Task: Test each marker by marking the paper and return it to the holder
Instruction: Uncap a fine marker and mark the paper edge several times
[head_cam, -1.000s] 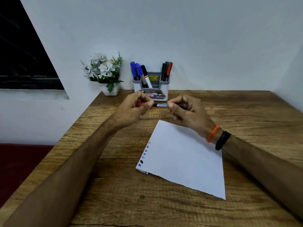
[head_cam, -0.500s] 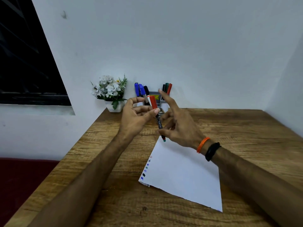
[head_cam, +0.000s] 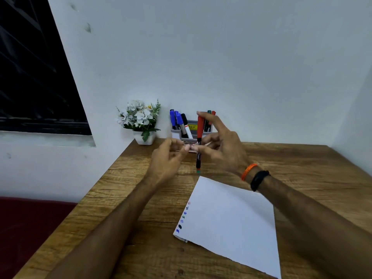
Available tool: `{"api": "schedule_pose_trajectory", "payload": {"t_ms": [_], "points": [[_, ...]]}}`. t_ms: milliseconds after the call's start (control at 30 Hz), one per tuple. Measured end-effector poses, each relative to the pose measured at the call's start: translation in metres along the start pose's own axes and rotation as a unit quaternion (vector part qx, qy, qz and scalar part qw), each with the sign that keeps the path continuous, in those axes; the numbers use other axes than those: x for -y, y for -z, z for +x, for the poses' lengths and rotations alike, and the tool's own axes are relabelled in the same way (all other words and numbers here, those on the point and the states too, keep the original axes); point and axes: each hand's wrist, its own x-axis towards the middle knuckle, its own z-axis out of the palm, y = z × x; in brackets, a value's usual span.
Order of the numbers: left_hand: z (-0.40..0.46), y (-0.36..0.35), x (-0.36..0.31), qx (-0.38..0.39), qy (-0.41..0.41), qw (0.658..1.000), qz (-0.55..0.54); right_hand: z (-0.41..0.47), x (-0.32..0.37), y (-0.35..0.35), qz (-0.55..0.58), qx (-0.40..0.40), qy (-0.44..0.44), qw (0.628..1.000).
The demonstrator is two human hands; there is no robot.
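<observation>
My right hand (head_cam: 223, 150) holds a marker with a red cap (head_cam: 199, 141) upright between index fingertip at the top and thumb near the middle, cap up, just in front of the grey marker holder (head_cam: 191, 133). My left hand (head_cam: 168, 158) hovers beside it with loosely curled fingers, holding nothing. The holder stands at the table's back edge with blue and black markers (head_cam: 178, 121) on its left side and green and red ones (head_cam: 210, 117) on its right. The white paper (head_cam: 231, 220) lies on the table with several small colour marks along its left edge.
A small white pot of artificial flowers (head_cam: 142, 121) stands left of the holder against the wall. The wooden table (head_cam: 302, 164) ends at its left edge beside a dark red surface. A dark window sits on the left wall.
My left hand has let go of the marker and drawn back to the left. My right hand has carried the capped marker upright toward the holder. The camera has tilted upward.
</observation>
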Motion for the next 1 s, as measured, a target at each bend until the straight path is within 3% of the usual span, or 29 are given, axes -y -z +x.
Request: {"api": "schedule_pose_trajectory", "payload": {"t_ms": [100, 300, 633, 767, 1000], "points": [[0.004, -0.002, 0.020, 0.059, 0.024, 0.980, 0.188, 0.023, -0.005, -0.002, 0.014, -0.029, -0.003, 0.999], [0.013, -0.010, 0.049, 0.130, 0.001, 0.924, 0.360, 0.077, -0.015, -0.014, 0.005, -0.066, 0.013, 0.998], [0.013, -0.012, 0.051, 0.128, 0.004, 0.919, 0.373, 0.160, -0.014, -0.035, -0.033, -0.138, 0.040, 0.989], [0.013, -0.012, 0.053, 0.126, 0.001, 0.921, 0.369, 0.173, -0.020, -0.043, -0.048, -0.120, 0.024, 0.991], [0.013, -0.012, 0.053, 0.125, 0.001, 0.921, 0.369, 0.169, -0.033, -0.053, -0.148, -0.021, -0.012, 0.989]]}}
